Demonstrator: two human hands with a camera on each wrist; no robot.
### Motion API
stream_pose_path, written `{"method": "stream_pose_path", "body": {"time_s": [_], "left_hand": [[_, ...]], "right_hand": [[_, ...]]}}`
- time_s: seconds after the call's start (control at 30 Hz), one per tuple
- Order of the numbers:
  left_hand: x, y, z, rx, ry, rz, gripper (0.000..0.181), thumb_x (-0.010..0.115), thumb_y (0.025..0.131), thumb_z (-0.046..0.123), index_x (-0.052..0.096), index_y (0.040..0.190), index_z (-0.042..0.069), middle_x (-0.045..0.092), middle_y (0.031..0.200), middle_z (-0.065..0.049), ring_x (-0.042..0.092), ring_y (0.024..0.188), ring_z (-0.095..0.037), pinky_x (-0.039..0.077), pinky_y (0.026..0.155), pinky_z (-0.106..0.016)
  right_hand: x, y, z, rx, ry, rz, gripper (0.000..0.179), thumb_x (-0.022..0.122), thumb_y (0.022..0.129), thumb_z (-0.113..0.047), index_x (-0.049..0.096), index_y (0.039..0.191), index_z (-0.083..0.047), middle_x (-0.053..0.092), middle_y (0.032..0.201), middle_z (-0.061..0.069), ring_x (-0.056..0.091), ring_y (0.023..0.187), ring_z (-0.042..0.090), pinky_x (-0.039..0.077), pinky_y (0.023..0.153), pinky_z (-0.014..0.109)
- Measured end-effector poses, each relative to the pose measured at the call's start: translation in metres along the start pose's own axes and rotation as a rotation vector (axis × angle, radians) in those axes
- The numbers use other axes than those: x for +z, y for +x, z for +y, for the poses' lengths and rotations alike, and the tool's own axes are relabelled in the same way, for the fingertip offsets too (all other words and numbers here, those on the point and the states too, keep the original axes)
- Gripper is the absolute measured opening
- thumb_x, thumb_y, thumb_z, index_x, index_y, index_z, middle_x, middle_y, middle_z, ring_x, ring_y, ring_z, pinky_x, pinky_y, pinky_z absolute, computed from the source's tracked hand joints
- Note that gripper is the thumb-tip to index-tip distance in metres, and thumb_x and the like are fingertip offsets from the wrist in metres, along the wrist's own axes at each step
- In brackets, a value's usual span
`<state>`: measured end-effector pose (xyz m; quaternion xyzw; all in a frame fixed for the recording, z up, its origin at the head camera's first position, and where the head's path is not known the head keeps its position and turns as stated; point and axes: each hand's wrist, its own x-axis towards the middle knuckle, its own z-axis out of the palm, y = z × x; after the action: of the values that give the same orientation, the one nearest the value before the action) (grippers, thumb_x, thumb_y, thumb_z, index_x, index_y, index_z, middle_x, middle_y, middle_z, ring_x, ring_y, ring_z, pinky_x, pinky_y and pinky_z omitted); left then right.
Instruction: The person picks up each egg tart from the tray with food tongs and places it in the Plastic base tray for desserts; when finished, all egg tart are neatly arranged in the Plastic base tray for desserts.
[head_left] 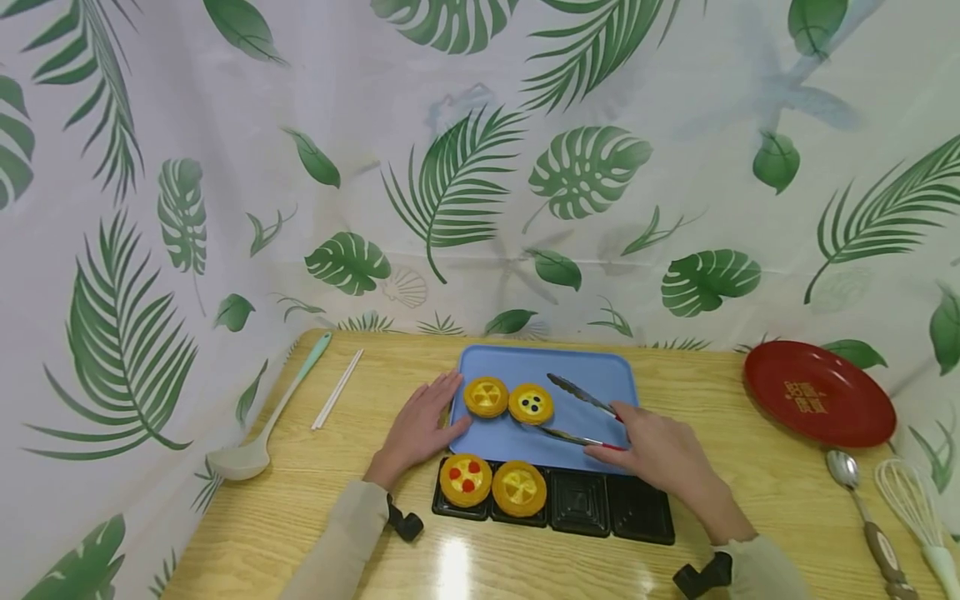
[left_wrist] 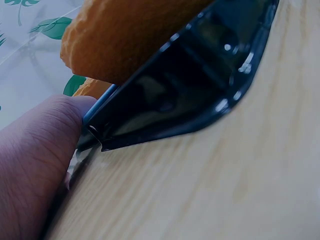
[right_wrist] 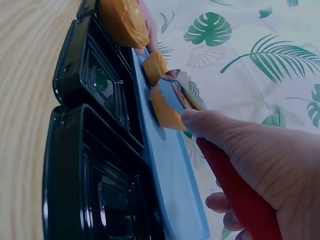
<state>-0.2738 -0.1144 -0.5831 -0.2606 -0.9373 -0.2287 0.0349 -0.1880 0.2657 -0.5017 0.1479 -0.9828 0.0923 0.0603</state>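
Observation:
My right hand [head_left: 663, 446] grips red-handled metal tongs [head_left: 581, 437], their arms spread apart over the blue tray [head_left: 600, 367]. One tong tip lies right by the egg tart with dark berries [head_left: 531, 404]. Beside it on the tray sits an egg tart with yellow wedges [head_left: 486, 397]. My left hand [head_left: 426, 421] rests at the tray's left edge, fingers extended, thumb along the near corner. In front of the tray, a black compartment tray [head_left: 579, 502] holds a tart with red pieces [head_left: 466, 480] and another yellow-topped tart [head_left: 519, 489] in its two left compartments.
To the left lie a ladle [head_left: 258, 446] and white chopsticks [head_left: 337, 390]. A red oval plate [head_left: 821, 393] stands at the right back, with a spoon [head_left: 843, 471] and a whisk [head_left: 918, 504] nearer the front. A leaf-patterned cloth [head_left: 480, 275] hangs behind the wooden table [head_left: 285, 525].

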Motion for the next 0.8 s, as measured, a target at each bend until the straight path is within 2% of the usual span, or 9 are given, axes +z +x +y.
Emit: {"method": "stream_pose_path", "body": {"time_s": [0.17, 0.67, 0.8], "left_hand": [[0.0, 0.0, -0.001, 0.001, 0.007, -0.004, 0.081, 0.05, 0.103, 0.059, 0.026, 0.167, 0.014, 0.026, 0.172, 0.0, 0.025, 0.159, -0.023, 0.019, 0.129, -0.046], [-0.002, 0.001, 0.001, -0.001, 0.002, -0.004, 0.081, 0.051, 0.103, 0.059, 0.027, 0.167, 0.014, 0.025, 0.172, 0.0, 0.024, 0.159, -0.024, 0.018, 0.129, -0.047], [-0.001, 0.0, 0.001, 0.0, 0.009, -0.001, 0.081, 0.049, 0.103, 0.06, 0.027, 0.167, 0.015, 0.024, 0.172, 0.001, 0.024, 0.159, -0.024, 0.018, 0.13, -0.046]], "right_hand": [[0.005, 0.005, -0.002, -0.024, -0.004, -0.016, 0.069, 0.075, 0.082, -0.072, 0.065, 0.108, -0.009, 0.041, 0.058, -0.006, 0.04, 0.046, 0.012, 0.029, 0.038, 0.029], [0.015, 0.014, -0.005, 0.025, 0.004, -0.06, 0.086, 0.073, 0.082, -0.075, 0.066, 0.127, -0.002, 0.044, 0.059, -0.003, 0.043, 0.048, 0.015, 0.031, 0.039, 0.031], [0.019, 0.014, -0.006, 0.037, 0.003, -0.069, 0.088, 0.071, 0.082, -0.076, 0.066, 0.131, -0.003, 0.05, 0.062, -0.002, 0.046, 0.051, 0.015, 0.034, 0.04, 0.031]]}}
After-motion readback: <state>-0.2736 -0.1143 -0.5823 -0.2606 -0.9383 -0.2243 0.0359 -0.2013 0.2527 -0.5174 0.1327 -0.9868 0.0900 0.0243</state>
